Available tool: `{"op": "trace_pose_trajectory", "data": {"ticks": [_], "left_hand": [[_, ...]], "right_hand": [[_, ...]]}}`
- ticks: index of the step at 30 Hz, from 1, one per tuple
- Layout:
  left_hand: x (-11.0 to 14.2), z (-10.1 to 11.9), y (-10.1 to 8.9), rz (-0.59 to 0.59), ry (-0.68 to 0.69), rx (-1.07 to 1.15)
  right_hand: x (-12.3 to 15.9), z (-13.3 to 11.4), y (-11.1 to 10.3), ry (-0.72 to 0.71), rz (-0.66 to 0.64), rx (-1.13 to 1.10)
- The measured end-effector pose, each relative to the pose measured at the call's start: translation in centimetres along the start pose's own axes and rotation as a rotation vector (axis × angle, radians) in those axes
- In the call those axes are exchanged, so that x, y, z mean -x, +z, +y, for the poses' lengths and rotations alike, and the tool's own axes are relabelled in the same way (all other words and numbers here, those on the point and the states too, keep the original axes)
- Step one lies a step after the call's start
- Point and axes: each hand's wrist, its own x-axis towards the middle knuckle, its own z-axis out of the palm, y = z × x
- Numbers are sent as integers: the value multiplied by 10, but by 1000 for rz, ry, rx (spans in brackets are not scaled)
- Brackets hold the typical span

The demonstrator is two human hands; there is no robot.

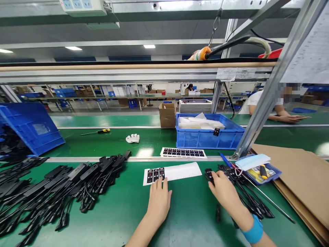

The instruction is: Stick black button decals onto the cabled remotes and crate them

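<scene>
Black unit [209, 175] is pinched in right hand [224, 189]; left hand [159, 199], relaxed, touches mostly bare strip [183, 171], three labels [155, 175] remaining, fuller sheet [183, 152] beyond.

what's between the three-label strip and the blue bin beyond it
In the head view, the pale rail comes first after the strip, then a fuller label sheet, just on the near side of the blue bin.

At lower centre, the left hand [159, 199] touched a white rectangular label sheet [182, 171]. At lower right, the right hand [224, 188] held a black plastic device [209, 175].
</scene>
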Motion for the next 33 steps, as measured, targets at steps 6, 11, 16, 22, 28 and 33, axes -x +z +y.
{"op": "trace_pose_trajectory", "data": {"ticks": [6,11,16,22,28,33], "left_hand": [[-2,-4,5,-83,-157,-369],[0,-1,2,-111,-151,-258],[-2,-2,-5,-179,-149,-216],[-7,-5,-6,-136,-170,-195],[-9,-14,-6,-41,-152,-199],[-40,-58,-27,98,-335,-300]], "right_hand": [[-4,22,4,29,20,218],[-39,-26,15,-168,-92,-248],[-74,-100,40,-349,-149,-487],[-75,-135,49,-340,-59,-665],[-36,-111,12,-271,82,-985],[16,-71,17,-104,-59,-1107]]}}
